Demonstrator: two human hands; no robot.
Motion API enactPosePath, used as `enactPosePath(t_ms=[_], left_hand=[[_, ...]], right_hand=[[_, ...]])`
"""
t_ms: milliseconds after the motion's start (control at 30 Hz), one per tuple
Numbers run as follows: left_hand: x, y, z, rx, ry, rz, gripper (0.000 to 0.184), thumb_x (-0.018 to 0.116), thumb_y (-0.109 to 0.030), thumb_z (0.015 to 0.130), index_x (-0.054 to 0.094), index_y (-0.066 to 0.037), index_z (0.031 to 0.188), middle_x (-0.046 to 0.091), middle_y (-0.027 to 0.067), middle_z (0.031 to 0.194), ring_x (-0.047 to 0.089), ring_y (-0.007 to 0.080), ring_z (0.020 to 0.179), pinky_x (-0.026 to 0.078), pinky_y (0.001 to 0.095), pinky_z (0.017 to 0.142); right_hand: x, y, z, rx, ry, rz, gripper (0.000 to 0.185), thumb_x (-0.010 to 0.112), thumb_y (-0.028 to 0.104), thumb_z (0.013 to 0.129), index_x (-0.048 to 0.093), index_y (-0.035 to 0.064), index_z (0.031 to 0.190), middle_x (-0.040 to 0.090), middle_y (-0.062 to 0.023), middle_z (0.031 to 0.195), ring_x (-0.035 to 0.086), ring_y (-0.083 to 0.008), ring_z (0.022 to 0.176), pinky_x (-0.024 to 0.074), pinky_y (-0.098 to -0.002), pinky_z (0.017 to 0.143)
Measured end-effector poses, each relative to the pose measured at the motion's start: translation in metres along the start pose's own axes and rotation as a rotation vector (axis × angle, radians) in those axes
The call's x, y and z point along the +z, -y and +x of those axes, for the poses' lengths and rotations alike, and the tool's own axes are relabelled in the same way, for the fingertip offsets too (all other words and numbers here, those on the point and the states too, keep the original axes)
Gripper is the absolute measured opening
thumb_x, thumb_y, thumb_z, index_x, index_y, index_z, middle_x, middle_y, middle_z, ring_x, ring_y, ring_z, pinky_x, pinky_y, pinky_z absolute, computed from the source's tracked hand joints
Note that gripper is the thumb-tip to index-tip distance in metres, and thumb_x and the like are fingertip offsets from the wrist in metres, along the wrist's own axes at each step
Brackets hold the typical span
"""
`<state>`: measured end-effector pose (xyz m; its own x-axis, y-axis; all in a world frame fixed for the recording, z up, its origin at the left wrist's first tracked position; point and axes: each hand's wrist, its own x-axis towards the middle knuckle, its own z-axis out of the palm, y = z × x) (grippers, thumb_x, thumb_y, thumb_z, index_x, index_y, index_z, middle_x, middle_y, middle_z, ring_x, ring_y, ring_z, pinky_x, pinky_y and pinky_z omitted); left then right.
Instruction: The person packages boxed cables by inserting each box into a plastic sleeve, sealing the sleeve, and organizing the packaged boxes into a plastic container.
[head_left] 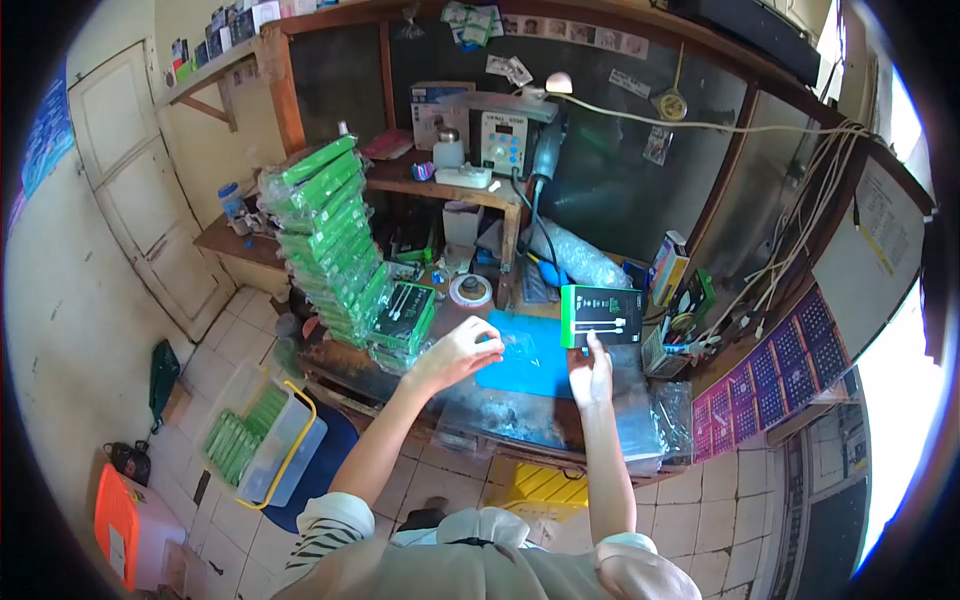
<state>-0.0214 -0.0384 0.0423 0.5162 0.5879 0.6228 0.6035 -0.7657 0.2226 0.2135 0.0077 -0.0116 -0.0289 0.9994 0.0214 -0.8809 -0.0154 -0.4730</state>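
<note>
My right hand [592, 374] holds a black and green box [603, 316] upright by its lower edge, with a white cable pictured on its front. My left hand [462, 354] is closed above the left part of the blue mat [530, 375]; whatever its fingers pinch is too small to make out. A piece of clear plastic [520, 346] lies on the mat just right of my left hand. Further left, a tall stack of green boxes in clear wrap [325, 240] leans slightly, and a similar black and green box [406, 308] lies beside its base.
Clear plastic bags [670, 420] lie at the desk's right end, near a basket of tools [662, 355]. A bubble-wrapped roll [580, 255] is behind the held box. On the floor at left stands a clear bin [262, 430] with green boxes.
</note>
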Motion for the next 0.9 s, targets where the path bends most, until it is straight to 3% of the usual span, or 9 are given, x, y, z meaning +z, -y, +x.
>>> enactPosePath(t_ms=[167,233,300,600,700,767,900], left_hand=[[-0.005,0.006,0.000,0.045,0.030,-0.044,0.016,0.066,-0.009,0.073,0.057,-0.005,0.085,0.055,0.0067,0.094,0.052,0.0247,0.093,0.046,0.0330,0.080],[-0.008,0.009,-0.001,0.078,0.017,-0.036,0.015,0.066,-0.010,0.073,0.057,-0.005,0.085,0.056,0.0065,0.094,0.052,0.0247,0.093,0.046,0.0333,0.080],[-0.010,0.013,-0.005,0.067,0.019,-0.051,0.015,0.065,-0.012,0.074,0.057,-0.006,0.085,0.056,0.0064,0.095,0.052,0.0247,0.093,0.046,0.0334,0.080],[-0.021,0.039,-0.011,0.088,-0.014,-0.046,0.015,0.065,-0.014,0.075,0.056,-0.006,0.084,0.056,0.0058,0.094,0.052,0.0238,0.094,0.045,0.0329,0.080],[-0.021,0.045,-0.010,0.125,-0.006,-0.045,0.015,0.066,-0.014,0.074,0.057,-0.007,0.084,0.056,0.0056,0.093,0.052,0.0233,0.093,0.045,0.0328,0.080],[-0.019,0.049,-0.011,0.136,0.004,-0.050,0.015,0.066,-0.014,0.074,0.057,-0.007,0.085,0.056,0.0056,0.092,0.052,0.0233,0.093,0.045,0.0327,0.080],[-0.019,0.057,-0.011,0.172,0.041,-0.074,0.014,0.065,-0.015,0.076,0.058,-0.010,0.088,0.057,0.0056,0.093,0.051,0.0237,0.095,0.045,0.0330,0.081]], right_hand=[[0.035,-0.013,-0.007,0.008,0.013,-0.311,0.041,0.065,0.000,0.075,0.048,0.0026,0.112,0.056,-0.0074,0.103,0.058,-0.0184,0.089,0.0483,-0.0307,0.079],[0.041,-0.022,-0.006,-0.114,0.026,-0.515,0.038,0.071,0.003,0.070,0.055,0.0021,0.104,0.059,-0.0046,0.099,0.057,-0.0137,0.088,0.0452,-0.0273,0.079],[0.051,-0.024,-0.008,-0.085,0.038,-0.638,0.040,0.073,0.005,0.068,0.056,0.0018,0.104,0.059,-0.0046,0.100,0.056,-0.0133,0.088,0.0440,-0.0272,0.080],[0.035,-0.025,-0.008,0.077,0.092,-0.858,0.053,0.077,0.011,0.065,0.051,0.0021,0.110,0.058,-0.0047,0.104,0.054,-0.0151,0.096,0.0418,-0.0292,0.085],[0.040,-0.017,-0.013,0.036,0.188,-0.961,0.053,0.078,0.011,0.065,0.051,0.0022,0.109,0.058,-0.0049,0.104,0.054,-0.0159,0.098,0.0415,-0.0300,0.086],[0.046,-0.014,-0.018,0.056,0.138,-1.015,0.054,0.078,0.011,0.064,0.050,0.0020,0.110,0.058,-0.0052,0.104,0.054,-0.0162,0.099,0.0409,-0.0302,0.088],[0.034,-0.009,-0.010,0.094,0.230,-1.118,0.065,0.078,0.012,0.066,0.043,0.0021,0.119,0.055,-0.0072,0.113,0.051,-0.0176,0.106,0.0387,-0.0306,0.092]])
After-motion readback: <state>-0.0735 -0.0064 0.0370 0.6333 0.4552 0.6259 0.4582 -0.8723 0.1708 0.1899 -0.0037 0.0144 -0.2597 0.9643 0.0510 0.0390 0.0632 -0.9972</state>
